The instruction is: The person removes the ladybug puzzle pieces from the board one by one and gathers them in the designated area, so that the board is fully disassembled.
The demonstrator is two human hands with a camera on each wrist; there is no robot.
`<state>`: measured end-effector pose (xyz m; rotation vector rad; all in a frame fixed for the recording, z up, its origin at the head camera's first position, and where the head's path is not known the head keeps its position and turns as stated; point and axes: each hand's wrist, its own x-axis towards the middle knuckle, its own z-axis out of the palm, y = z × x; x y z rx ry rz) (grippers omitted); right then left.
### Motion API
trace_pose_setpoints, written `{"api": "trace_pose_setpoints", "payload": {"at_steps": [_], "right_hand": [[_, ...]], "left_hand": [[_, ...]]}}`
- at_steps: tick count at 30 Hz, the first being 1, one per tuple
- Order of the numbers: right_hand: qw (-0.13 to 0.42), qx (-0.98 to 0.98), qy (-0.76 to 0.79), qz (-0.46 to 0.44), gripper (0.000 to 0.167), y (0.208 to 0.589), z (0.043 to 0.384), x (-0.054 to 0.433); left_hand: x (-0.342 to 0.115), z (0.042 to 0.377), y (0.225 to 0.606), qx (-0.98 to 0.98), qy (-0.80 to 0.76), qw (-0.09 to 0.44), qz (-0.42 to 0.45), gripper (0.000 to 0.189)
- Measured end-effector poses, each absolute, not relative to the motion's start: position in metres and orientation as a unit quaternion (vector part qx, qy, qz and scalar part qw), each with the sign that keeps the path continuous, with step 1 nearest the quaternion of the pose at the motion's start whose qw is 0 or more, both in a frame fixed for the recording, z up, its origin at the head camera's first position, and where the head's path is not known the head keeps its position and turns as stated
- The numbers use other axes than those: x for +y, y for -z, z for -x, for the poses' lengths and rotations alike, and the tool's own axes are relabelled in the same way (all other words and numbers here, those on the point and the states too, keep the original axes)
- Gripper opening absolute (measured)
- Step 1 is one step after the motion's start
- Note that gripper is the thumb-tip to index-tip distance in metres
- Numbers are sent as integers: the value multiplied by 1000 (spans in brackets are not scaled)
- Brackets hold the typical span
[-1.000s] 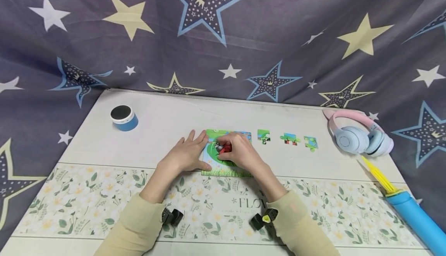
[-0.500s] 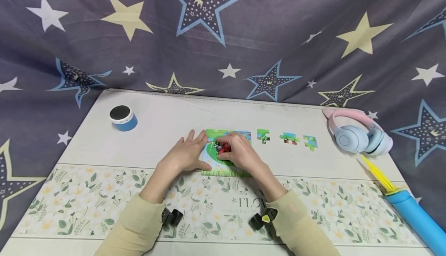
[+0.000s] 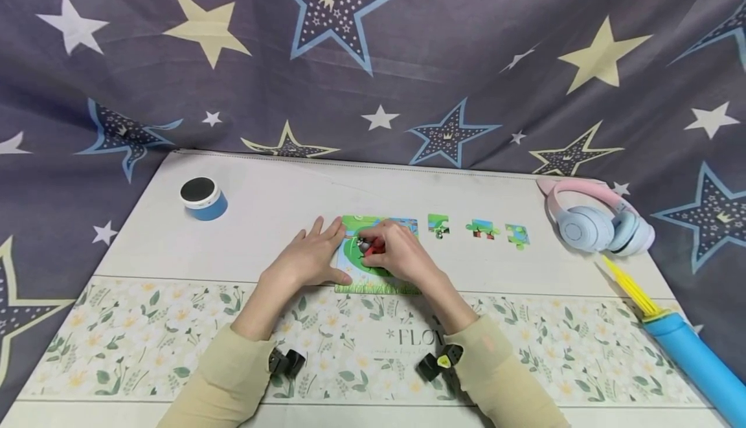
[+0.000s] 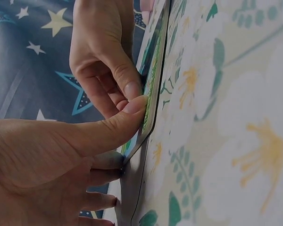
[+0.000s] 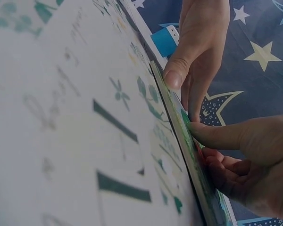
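A jigsaw puzzle (image 3: 375, 289) with a green leaf, a ladybug and a grass border lies on the table in front of me. My left hand (image 3: 309, 256) rests along its left edge, fingers spread, with the thumb on the lower left part. Over the middle, my right hand (image 3: 399, 253) bends thumb and index finger around a red ladybug puzzle piece (image 3: 373, 247); its outline is mostly hidden. In the left wrist view the left thumb (image 4: 118, 127) presses the puzzle's near edge. Loose puzzle pieces lie to the right: one green (image 3: 439, 224), one red-and-green (image 3: 482, 229), one blue-and-green (image 3: 517, 236).
A blue speaker with a black top (image 3: 204, 199) stands at the back left. Pink-and-blue headphones (image 3: 588, 224) lie at the right, beside a blue tube with a yellow tip (image 3: 688, 347). A star-patterned cloth (image 3: 373, 85) hangs behind the table.
Both hands keep nearly the same pose on the puzzle. The whole head view has shifted slightly; the loose pieces lie as before.
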<state>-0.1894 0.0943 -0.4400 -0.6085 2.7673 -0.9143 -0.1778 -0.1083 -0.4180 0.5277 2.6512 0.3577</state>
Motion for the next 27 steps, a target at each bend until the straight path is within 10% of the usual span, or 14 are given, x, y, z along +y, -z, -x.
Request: {"api": "trace_pose_setpoints", "payload": {"at_steps": [27], "right_hand": [[84, 922, 321, 200, 40, 439, 189, 95]], "left_hand": [[-108, 179, 418, 951, -130, 205, -192, 105]]}}
